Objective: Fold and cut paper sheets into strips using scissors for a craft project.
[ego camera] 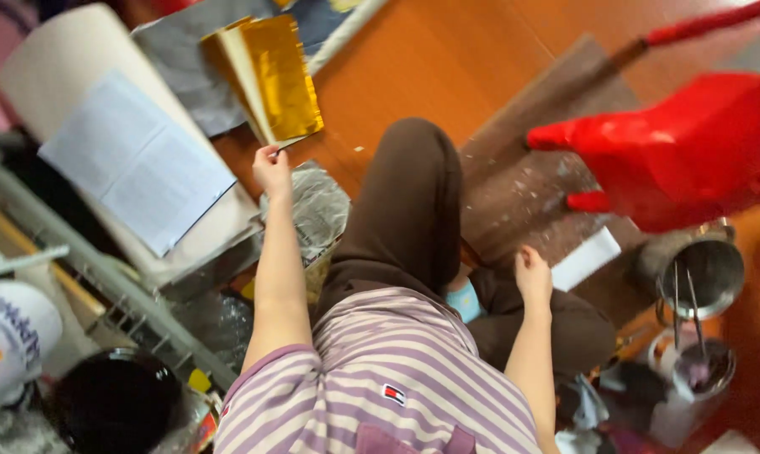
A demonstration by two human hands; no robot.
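- Seen from above, with the person sitting on the orange floor [413, 59], items run left to right:
- Far left: a black bowl [115, 403] near the bottom edge, a grey metal rack [102, 277] running diagonally above it.
- Upper left: a big pale roll [68, 50] with a white printed sheet [136, 164] lying on it.
- Left hand [272, 168]: arm stretched out, fingers pinched shut on the bottom corner of a stack of gold foil sheets [270, 76]. Stack is lifted, tilted, fanned slightly at the edge, over a grey sheet [178, 50].
- Just beside that forearm: a crumpled newspaper bundle [317, 210].
- Centre: striped purple shirt [388, 387], dark brown trousers [413, 202], knee bent.
- Right hand [533, 273]: down by the knee, fingers loosely curled, next to a white paper [586, 256]. Cannot tell whether it grips anything.
- That paper lies on a brown board [523, 168] speckled with small flakes.
- Right: a red plastic stool [683, 143], tipped over the board's edge.
- Lower right: a metal pot [704, 269] with thin rods across it, a smaller tin [704, 366] below.
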